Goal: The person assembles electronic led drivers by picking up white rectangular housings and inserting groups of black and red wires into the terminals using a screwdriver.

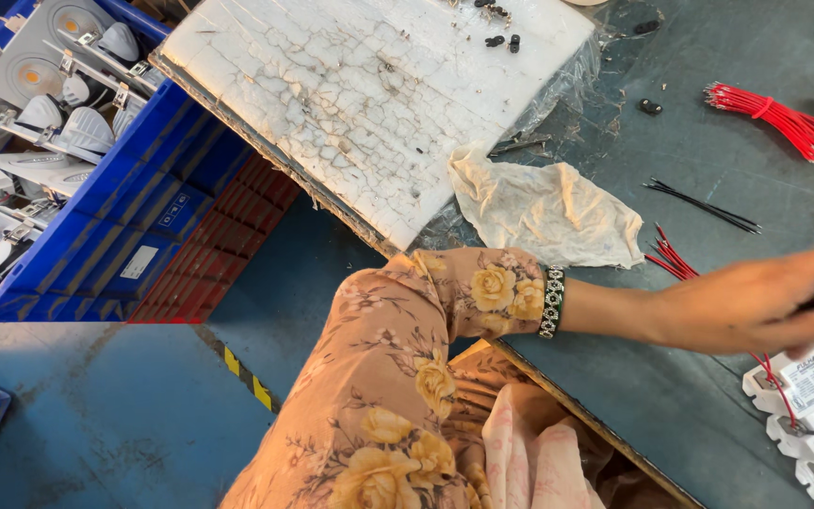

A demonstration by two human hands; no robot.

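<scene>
Left hand [756, 302], grip unclear from blur, sweeping low could snag thin red wires [673, 259] beside white rectangular driver boxes [807, 377]; right hand unseen.

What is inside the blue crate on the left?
The blue crate holds white and grey lamp fittings, square downlight housings and rounded reflector pieces with metal clips and wires. They are piled loosely; whatever lies beneath the top layer, and the crate's bottom, is covered.

The person wears a soft pink top with big yellow roses and small leafy twigs printed all over it. The sleeve [482, 292] ends near the wrist. Just past the cuff sits a wide bracelet [551, 302], dark with rows of little shiny stones. The hand [756, 302] is bare.
</scene>
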